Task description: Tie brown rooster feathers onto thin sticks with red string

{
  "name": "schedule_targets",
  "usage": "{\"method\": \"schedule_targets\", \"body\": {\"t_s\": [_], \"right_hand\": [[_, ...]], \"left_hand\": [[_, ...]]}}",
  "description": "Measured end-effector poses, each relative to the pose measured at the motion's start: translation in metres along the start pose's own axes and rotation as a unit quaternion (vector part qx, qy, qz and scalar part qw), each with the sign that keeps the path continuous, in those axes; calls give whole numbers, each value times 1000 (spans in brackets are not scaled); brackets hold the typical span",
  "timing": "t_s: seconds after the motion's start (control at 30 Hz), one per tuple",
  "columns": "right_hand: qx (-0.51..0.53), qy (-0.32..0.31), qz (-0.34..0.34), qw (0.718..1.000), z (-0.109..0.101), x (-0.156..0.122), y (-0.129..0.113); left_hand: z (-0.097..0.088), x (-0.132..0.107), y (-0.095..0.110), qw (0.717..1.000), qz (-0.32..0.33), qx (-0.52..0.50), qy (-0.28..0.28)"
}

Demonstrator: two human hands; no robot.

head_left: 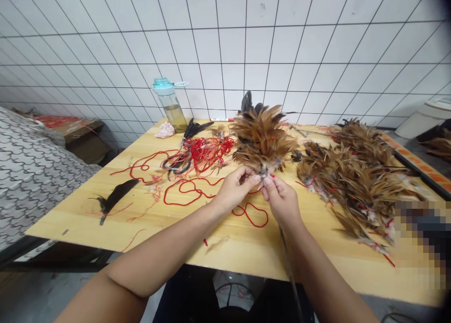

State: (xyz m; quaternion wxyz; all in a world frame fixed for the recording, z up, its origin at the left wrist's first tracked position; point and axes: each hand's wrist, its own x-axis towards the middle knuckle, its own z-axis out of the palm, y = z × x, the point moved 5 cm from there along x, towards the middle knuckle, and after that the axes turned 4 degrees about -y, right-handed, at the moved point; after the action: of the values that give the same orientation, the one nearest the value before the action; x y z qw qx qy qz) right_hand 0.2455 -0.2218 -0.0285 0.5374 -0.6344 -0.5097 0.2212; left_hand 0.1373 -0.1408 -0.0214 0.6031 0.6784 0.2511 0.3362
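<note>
Seemingly gathered but not fully bound, the bundle (262, 137) stands right of the bottle (175, 115), left hand (238, 189) and right hand (282, 200) pinching its base; bunches (348, 170) farther right look finished.

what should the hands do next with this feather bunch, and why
Probably a gentle tug: the left hand could steady the feather bunch while the right hand draws the red strand snug. Both hands pinch at the bunch's base, the strand shows by the right hand, and red cord lies in loose loops below.
</note>
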Motion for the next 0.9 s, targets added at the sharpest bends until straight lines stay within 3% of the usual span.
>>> {"method": "schedule_targets", "body": {"t_s": [0.2, 0.37, 0.43, 0.57, 0.9], "right_hand": [[89, -19, -3, 996, -6, 1, -6], [89, 15, 9, 996, -13, 3, -6], [54, 45, 21, 997, -20, 3, -3], [-38, 79, 21, 996, -29, 3, 0], [-274, 69, -39, 958, -25, -2, -12]], "left_hand": [[17, -5, 5, 990, 14, -64, -122], [22, -7, -6, 978, -51, -59, -193], [17, -4, -8, 982, -56, -6, -180], [2, 4, -3, 989, 5, 85, -120], [-6, 0, 26, 959, 149, 224, -90]]}}
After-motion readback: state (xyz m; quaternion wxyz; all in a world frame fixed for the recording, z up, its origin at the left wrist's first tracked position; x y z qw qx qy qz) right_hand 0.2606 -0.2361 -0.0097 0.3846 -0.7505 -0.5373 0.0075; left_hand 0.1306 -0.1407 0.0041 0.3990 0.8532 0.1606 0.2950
